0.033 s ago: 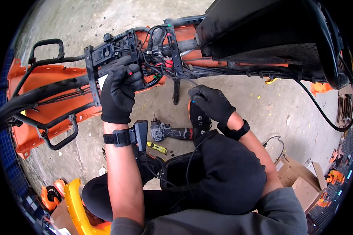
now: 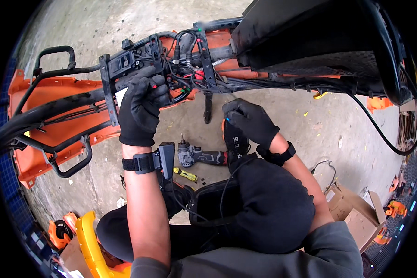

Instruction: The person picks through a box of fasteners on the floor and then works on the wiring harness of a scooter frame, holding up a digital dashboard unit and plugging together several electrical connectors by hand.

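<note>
Before me lies a black vehicle frame [image 2: 84, 95] with orange body panels and a bundle of cables [image 2: 183, 62] along its middle. My left hand [image 2: 141, 109], in a black glove, is closed at the frame beside the black box; a small red-tipped piece [image 2: 155, 86] shows between its fingers. Next to that wrist a white piece [image 2: 121, 96] sticks out. My right hand [image 2: 250, 119], also gloved, is held off the frame's near side with its fingers pinched. A thin wire runs to it, and a blue end [image 2: 228, 119] shows under the fingers.
A grey cordless power tool [image 2: 201, 156] and a yellow-handled tool [image 2: 185, 174] lie on the concrete floor near my shoe [image 2: 236, 141]. A large black panel [image 2: 310, 41] rises at the upper right. Opened cardboard boxes [image 2: 356, 211] stand at the lower right, a yellow part [image 2: 88, 243] lower left.
My right hand and the thin wire by its fingertips have shifted very slightly. My left hand stays in place.
</note>
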Tool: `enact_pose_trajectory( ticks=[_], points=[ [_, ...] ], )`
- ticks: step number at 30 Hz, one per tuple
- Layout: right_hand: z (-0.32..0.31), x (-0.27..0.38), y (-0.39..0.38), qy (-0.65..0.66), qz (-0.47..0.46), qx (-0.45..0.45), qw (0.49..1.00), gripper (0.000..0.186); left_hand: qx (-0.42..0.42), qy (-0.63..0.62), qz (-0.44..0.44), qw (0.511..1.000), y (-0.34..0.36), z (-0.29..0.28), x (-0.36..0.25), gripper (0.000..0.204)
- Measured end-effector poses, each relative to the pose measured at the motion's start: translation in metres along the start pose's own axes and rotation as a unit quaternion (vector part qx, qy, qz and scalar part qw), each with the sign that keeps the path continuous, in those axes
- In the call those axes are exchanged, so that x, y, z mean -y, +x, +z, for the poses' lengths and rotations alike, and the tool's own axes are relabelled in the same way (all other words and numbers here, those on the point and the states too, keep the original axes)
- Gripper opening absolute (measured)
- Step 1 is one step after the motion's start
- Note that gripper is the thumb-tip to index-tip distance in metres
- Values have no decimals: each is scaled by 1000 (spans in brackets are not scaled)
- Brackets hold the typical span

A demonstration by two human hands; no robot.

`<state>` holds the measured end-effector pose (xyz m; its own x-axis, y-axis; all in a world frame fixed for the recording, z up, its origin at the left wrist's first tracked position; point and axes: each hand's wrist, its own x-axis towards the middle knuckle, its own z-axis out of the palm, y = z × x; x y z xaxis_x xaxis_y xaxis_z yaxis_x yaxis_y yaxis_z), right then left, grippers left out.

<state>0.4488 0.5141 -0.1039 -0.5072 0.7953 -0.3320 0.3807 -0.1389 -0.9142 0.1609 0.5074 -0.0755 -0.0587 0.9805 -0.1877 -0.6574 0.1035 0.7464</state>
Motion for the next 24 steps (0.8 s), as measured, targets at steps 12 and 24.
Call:
enact_pose_trajectory(
  ticks=[12,24],
  points=[
    [-17,22,9,511,-38,44,858,27,-7,31,-12,999,-2,-7,9,39],
    [15,0,9,-186,-63,211,957,26,-15,-27,-3,1000,-3,-2,1,35]
  ],
)
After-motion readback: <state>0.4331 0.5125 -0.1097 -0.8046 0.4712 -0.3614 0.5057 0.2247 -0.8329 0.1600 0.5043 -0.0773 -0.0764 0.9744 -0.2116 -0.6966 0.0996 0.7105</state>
